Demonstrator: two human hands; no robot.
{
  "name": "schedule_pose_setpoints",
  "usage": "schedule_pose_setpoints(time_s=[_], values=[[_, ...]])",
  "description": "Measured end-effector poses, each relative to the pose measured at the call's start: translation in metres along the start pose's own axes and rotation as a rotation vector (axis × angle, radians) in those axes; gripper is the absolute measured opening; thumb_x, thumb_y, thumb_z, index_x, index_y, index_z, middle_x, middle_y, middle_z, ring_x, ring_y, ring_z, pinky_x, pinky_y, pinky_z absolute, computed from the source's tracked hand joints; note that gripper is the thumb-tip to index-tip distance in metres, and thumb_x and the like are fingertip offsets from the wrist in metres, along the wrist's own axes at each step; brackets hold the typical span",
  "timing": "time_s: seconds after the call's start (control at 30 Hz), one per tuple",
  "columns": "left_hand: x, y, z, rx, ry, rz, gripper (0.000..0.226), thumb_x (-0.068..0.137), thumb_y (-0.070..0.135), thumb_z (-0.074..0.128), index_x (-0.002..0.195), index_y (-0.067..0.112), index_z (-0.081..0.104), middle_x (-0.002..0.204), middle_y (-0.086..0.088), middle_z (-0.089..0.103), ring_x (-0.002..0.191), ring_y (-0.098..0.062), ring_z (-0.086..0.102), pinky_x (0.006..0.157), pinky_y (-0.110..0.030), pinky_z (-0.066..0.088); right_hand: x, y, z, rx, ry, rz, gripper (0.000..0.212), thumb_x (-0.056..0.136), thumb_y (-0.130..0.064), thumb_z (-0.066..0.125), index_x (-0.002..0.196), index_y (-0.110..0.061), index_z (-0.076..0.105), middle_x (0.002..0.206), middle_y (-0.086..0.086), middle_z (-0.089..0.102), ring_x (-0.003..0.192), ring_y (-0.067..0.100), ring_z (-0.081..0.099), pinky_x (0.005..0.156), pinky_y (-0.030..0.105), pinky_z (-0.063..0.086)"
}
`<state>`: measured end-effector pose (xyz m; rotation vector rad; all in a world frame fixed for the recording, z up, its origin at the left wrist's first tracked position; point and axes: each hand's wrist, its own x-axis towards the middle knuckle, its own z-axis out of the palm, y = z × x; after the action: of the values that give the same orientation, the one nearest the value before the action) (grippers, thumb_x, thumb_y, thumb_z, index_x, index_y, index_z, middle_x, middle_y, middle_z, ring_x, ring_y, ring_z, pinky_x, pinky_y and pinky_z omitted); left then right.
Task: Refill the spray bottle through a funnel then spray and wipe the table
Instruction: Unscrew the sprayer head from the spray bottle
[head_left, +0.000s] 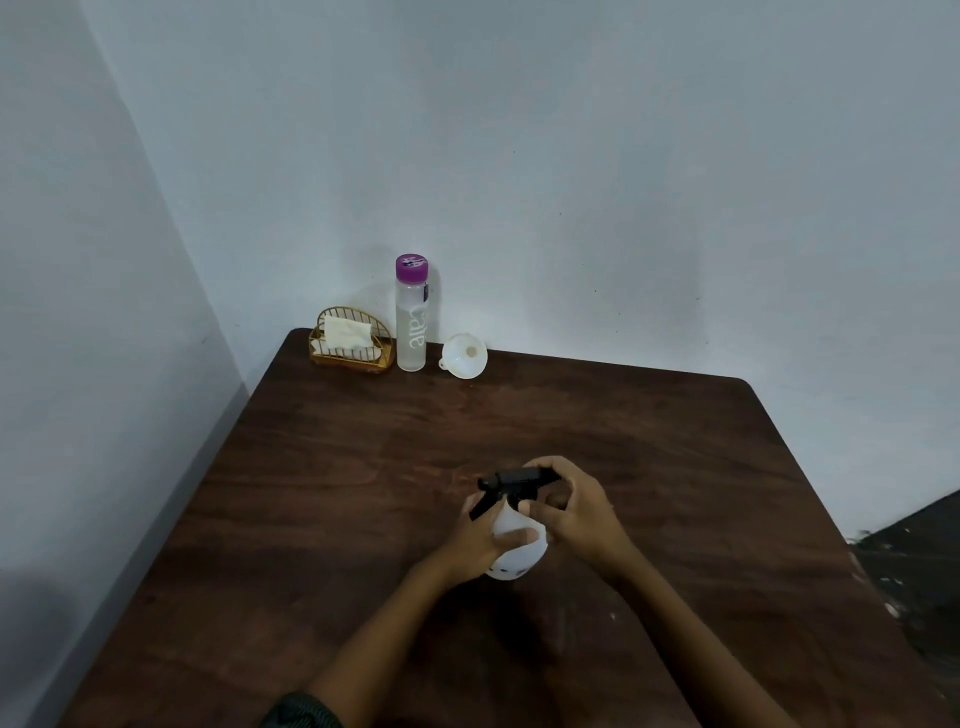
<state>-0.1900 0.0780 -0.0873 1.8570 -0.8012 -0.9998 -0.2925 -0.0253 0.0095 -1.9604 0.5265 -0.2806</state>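
1. While I watch from the head camera, the white spray bottle (511, 551) stands near the middle of the brown table (332, 493), its black trigger head (511, 480) on top.
2. My left hand (480, 540) grips the bottle's body; my right hand (569, 512) clasps the neck under the trigger head.
3. Far back by the wall stand a white funnel (464, 356), a purple-capped water bottle (411, 314) and a gold wire holder (350, 340) with tissues (347, 332).
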Motion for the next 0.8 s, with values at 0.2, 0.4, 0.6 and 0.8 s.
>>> schedule_pose_setpoints(time_s=[0.2,0.4,0.6,0.8], values=[[0.003,-0.012,0.005,-0.039,0.077,0.02,0.07,0.079,0.041,0.073,0.135,0.037,0.032,0.127,0.017,0.023,0.124,-0.007,0.028,0.098,-0.026,0.03,0.009,-0.004,-0.014,0.067,-0.096,0.012,0.084,0.075,0.004,0.068,0.139,-0.034,0.027,0.104,0.004,0.065,0.093,0.017,0.066,0.081,0.036,0.056],[-0.003,-0.006,0.004,-0.125,0.077,0.004,0.081,0.072,0.05,0.075,0.14,0.031,0.033,0.138,0.009,0.024,0.124,-0.009,0.033,0.097,-0.029,0.035,0.006,0.004,0.007,0.027,-0.011,0.036,0.088,0.069,-0.004,0.078,0.132,-0.038,0.027,0.109,-0.004,0.052,0.095,0.014,0.059,0.076,0.016,0.05],[-0.003,-0.004,0.004,-0.149,0.087,0.009,0.084,0.055,0.067,0.073,0.128,0.039,0.043,0.132,0.01,0.033,0.125,-0.013,0.039,0.106,-0.045,0.041,-0.001,0.012,0.006,0.081,0.065,0.018,0.081,0.072,0.001,0.072,0.132,-0.038,0.035,0.119,-0.004,0.056,0.107,0.01,0.057,0.088,0.022,0.05],[-0.003,-0.003,0.005,-0.153,0.085,0.034,0.088,0.054,0.071,0.073,0.13,0.039,0.044,0.136,0.007,0.036,0.126,-0.013,0.041,0.105,-0.044,0.042,-0.002,0.011,0.005,0.158,0.066,0.053,0.086,0.071,0.003,0.075,0.133,-0.035,0.03,0.111,0.002,0.057,0.101,0.012,0.06,0.077,0.014,0.05]])
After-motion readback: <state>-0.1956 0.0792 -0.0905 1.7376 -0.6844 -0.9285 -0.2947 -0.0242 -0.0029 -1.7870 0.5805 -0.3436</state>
